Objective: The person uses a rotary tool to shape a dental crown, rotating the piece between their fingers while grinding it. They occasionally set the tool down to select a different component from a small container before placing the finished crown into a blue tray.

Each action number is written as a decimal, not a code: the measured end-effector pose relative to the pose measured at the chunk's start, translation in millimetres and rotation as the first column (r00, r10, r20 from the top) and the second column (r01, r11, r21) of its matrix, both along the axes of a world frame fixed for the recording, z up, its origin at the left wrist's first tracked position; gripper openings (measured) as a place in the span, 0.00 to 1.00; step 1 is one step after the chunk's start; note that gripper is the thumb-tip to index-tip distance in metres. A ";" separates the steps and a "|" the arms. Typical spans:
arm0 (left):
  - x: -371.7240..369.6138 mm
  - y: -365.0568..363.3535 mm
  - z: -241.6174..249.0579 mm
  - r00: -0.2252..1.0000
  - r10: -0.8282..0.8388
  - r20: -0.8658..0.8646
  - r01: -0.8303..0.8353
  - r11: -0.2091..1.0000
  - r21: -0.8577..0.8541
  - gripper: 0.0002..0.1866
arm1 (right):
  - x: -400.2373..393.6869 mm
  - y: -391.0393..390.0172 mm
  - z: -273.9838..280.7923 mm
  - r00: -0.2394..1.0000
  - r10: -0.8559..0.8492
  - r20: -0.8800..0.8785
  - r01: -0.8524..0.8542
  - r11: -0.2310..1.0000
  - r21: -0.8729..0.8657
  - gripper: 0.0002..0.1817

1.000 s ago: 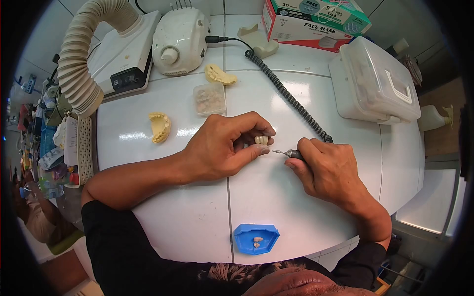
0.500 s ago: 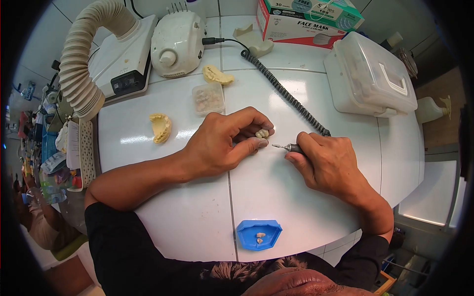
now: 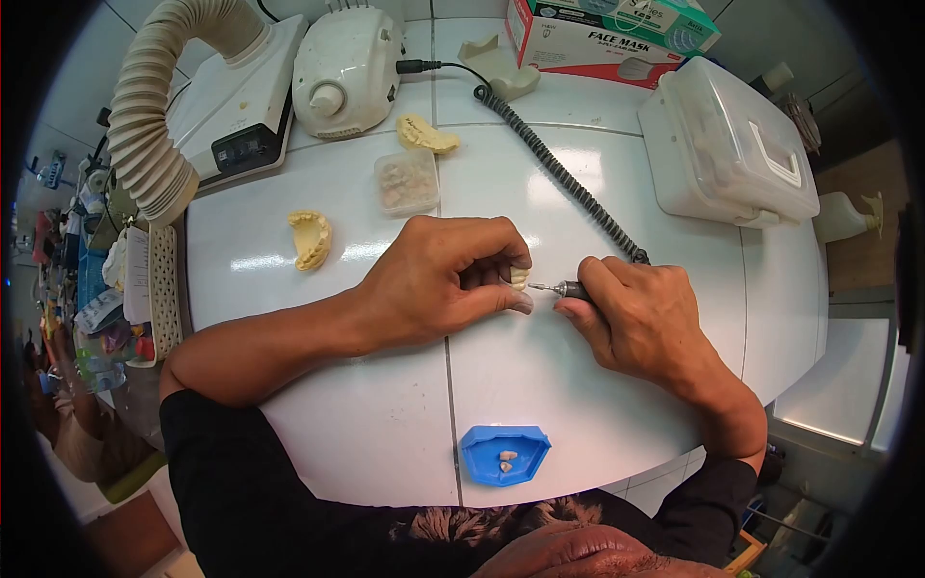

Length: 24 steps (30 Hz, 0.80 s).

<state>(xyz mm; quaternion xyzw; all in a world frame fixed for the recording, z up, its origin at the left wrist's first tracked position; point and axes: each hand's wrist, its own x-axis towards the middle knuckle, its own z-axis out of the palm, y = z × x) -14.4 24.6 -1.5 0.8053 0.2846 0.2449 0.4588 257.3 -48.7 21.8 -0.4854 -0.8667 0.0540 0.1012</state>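
Between the thumb and fingertips of my left hand [image 3: 448, 275] is a small cream dental piece [image 3: 519, 277] with tooth shapes. My right hand [image 3: 641, 313] is closed around a dark rotary handpiece [image 3: 574, 290]. Its thin metal bur [image 3: 546, 287] points left, very near the dental piece; whether they touch I cannot tell. A black coiled cord [image 3: 564, 178] runs from the white control unit [image 3: 345, 77] toward my right hand. Nearer my body, a blue tray [image 3: 477, 467] holds small tooth-like pieces [image 3: 507, 460].
Beyond my left hand are a clear box of small pieces [image 3: 406, 183] and yellowish casts [image 3: 310, 239]. A ribbed hose [image 3: 145, 125] arches at the left. A lidded case [image 3: 727, 154] and mask boxes [image 3: 597, 43] stand at the right and back. Another person's arm shows far left.
The dental piece has turned in my left fingers and the gap to the bur has narrowed. The view has shifted slightly.
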 end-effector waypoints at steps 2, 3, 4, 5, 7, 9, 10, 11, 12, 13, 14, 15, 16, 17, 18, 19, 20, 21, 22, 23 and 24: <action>0.1 -0.4 -2.6 1.000 0.003 0.016 -0.003 1.000 -0.001 0.17 | -0.3 0.0 0.0 1.000 0.002 0.012 -0.002 1.000 0.005 0.22; 0.1 -0.4 -3.4 1.000 0.004 0.023 -0.004 1.000 0.000 0.17 | -0.4 0.1 -0.3 1.000 0.004 0.015 -0.004 1.000 0.009 0.22; 0.2 -0.5 -3.4 1.000 -0.003 0.024 0.002 1.000 0.011 0.17 | -0.7 0.0 -0.5 1.000 0.006 0.016 -0.006 1.000 0.013 0.22; 0.4 -0.4 -3.0 1.000 -0.008 0.024 0.008 1.000 0.023 0.17 | -1.1 0.2 -0.6 1.000 0.006 0.020 -0.007 1.000 0.015 0.22; 0.1 -0.3 -1.7 1.000 -0.016 0.012 0.015 0.999 0.031 0.17 | -1.6 0.0 -0.6 1.000 0.007 0.029 -0.008 1.000 0.018 0.22; -0.4 -0.4 -0.4 1.000 -0.021 -0.013 0.021 1.000 0.023 0.17 | -2.0 -0.3 -0.6 0.999 0.011 0.033 -0.012 1.000 0.024 0.22; -0.6 -0.4 -0.7 1.000 -0.025 -0.007 0.026 0.999 0.025 0.17 | -2.3 -0.4 -0.6 0.999 0.013 0.034 -0.014 1.000 0.028 0.22; -0.8 -0.5 -1.1 1.000 -0.030 -0.001 0.030 0.999 0.028 0.18 | -2.5 -0.5 -0.5 0.999 0.013 0.033 -0.014 1.000 0.025 0.22; -0.9 -0.4 -1.2 0.999 -0.034 0.006 0.034 0.999 0.031 0.18 | -2.5 -0.4 -0.3 0.999 0.013 0.032 -0.013 1.000 0.022 0.22; -0.8 0.2 -1.2 0.999 -0.040 0.009 0.040 0.999 0.030 0.17 | -2.5 -0.2 -0.1 0.999 0.012 0.031 -0.013 1.000 0.021 0.22; -0.6 0.9 -1.0 0.999 -0.047 0.011 0.047 0.999 0.028 0.17 | -2.5 -0.1 0.1 0.999 0.012 0.031 -0.012 1.000 0.020 0.22; -0.4 1.2 -0.7 0.998 -0.054 0.014 0.054 0.998 0.027 0.17 | -2.5 0.0 0.3 0.999 0.011 0.030 -0.011 1.000 0.019 0.22; -0.2 1.1 -0.1 0.999 -0.053 0.015 0.052 0.998 0.017 0.16 | -2.4 -0.1 0.5 1.000 0.009 0.030 -0.009 1.000 0.019 0.22; 0.0 1.1 0.6 0.999 -0.052 0.016 0.052 0.999 0.007 0.15 | -2.3 -0.2 0.6 1.000 0.005 0.027 -0.005 1.000 0.014 0.22; 0.5 1.1 1.0 0.999 -0.051 0.018 0.051 0.999 -0.004 0.15 | -2.2 -0.2 0.6 1.000 0.001 0.024 -0.002 1.000 0.009 0.22; 0.9 1.3 0.5 0.998 -0.052 0.028 0.052 0.999 -0.003 0.14 | -1.9 -0.3 0.7 1.000 -0.003 0.021 0.003 1.000 0.004 0.22; 1.0 1.7 -0.1 0.998 -0.054 0.037 0.054 0.999 -0.003 0.14 | -1.8 -0.1 0.7 1.000 -0.004 0.017 0.004 1.000 0.002 0.22; 0.9 1.8 -0.7 0.997 -0.056 0.046 0.057 0.998 -0.004 0.13 | -1.9 0.0 0.6 1.000 -0.005 0.012 0.005 1.000 0.000 0.22; 0.7 1.7 -0.3 0.998 -0.057 0.041 0.057 0.998 -0.011 0.13 | -1.9 0.0 0.5 1.000 -0.006 0.007 0.006 1.000 -0.003 0.22; 0.4 1.8 0.7 0.998 -0.057 0.037 0.057 0.998 -0.017 0.13 | -1.7 0.1 0.8 1.000 -0.006 0.007 0.006 1.000 -0.005 0.22; 0.2 1.8 1.2 0.998 -0.056 0.032 0.057 0.998 -0.023 0.13 | -1.7 0.1 1.2 1.000 -0.006 0.007 0.006 1.000 -0.007 0.22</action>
